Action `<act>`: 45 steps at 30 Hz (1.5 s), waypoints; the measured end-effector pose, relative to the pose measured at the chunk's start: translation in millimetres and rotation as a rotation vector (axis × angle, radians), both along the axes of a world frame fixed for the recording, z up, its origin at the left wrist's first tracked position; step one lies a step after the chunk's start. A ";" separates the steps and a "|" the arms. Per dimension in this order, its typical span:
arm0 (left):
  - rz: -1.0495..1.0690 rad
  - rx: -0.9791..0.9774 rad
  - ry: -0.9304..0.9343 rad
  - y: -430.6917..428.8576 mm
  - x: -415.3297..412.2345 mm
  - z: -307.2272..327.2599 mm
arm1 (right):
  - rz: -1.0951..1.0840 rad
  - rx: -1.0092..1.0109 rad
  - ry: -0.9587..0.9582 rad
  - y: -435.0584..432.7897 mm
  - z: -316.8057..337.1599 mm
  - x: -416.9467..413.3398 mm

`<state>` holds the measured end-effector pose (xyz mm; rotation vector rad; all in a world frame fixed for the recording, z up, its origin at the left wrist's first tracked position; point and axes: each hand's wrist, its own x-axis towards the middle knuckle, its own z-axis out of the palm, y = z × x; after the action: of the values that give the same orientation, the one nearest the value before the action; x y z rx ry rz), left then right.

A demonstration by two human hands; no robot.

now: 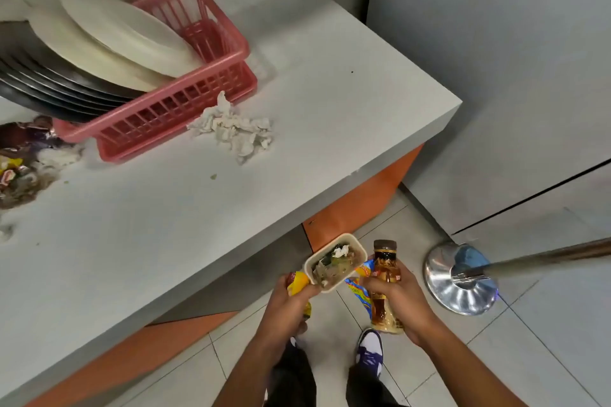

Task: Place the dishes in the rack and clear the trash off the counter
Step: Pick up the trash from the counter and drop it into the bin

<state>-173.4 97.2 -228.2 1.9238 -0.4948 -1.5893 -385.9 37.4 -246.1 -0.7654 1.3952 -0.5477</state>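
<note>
My left hand point(287, 304) grips a yellow wrapper point(297, 284) and the edge of a paper food box point(335, 261) holding scraps. My right hand point(401, 301) is closed around a brown plastic bottle point(385, 287) and a blue-orange snack wrapper point(360, 284). Both hands hover over the floor, just off the counter's front edge. A pink dish rack point(185, 112) on the grey counter point(205, 225) carries white plates point(122, 33) and dark metal plates point(39, 79). Crumpled tissue point(234, 130) lies beside the rack.
A pile of wrappers and food scraps point(23, 162) sits at the counter's left edge. A steel pedal bin lid point(459, 277) stands on the tiled floor to the right, with a pole point(545, 261) crossing above it. Grey cabinet doors point(496, 76) close the right side.
</note>
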 end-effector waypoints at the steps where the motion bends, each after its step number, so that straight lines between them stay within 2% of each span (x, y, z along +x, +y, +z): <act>1: 0.007 0.027 0.000 -5.9 -6.2 -14.0 | 0.007 0.018 0.006 -6.8 -13.4 -2.7; 7: -0.012 0.197 -0.063 -47.2 -17.0 -127.7 | 0.031 0.059 0.039 -53.7 -120.1 0.5; 11: -0.039 0.269 -0.120 -79.2 -14.2 -240.1 | -0.018 0.104 0.043 -85.9 -224.1 5.4; 19: -0.322 0.213 -0.376 -108.7 -25.3 -432.9 | -0.127 0.174 0.040 -115.9 -422.5 26.6; 23: -0.270 0.091 -0.334 -118.6 -33.7 -495.1 | -0.214 0.161 0.048 -115.9 -487.5 43.5; 25: -0.285 0.084 -0.391 -124.7 -34.3 -524.3 | -0.209 0.159 0.077 -116.7 -516.0 49.4; 27: -0.366 0.061 -0.405 -130.9 -29.5 -543.1 | -0.134 0.194 0.155 -120.4 -534.6 55.4; 30: -0.608 0.036 -0.424 -131.4 -26.7 -555.6 | 0.067 0.213 0.294 -125.3 -553.2 64.1; 35: -0.864 0.115 -0.514 -136.1 -27.6 -553.5 | 0.223 0.205 0.491 -135.8 -571.0 73.4; 38: -0.914 0.100 -0.716 -136.4 -24.5 -541.5 | 0.191 0.256 0.480 -142.1 -576.0 72.3; 41: -0.921 0.082 -0.894 -138.1 -26.7 -534.1 | 0.101 0.342 0.364 -147.8 -579.7 69.3; 43: -0.896 0.037 -0.888 -139.8 -29.9 -539.5 | 0.068 0.385 0.299 -149.5 -581.6 69.0; 45: -0.915 0.009 -0.819 -142.1 -35.2 -555.4 | 0.151 0.369 0.366 -150.1 -587.8 68.2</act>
<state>-208.6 -44.9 -783.6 2.4739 -1.9099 -1.1262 -317.7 -112.8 -833.8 -0.6820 1.6965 -0.0237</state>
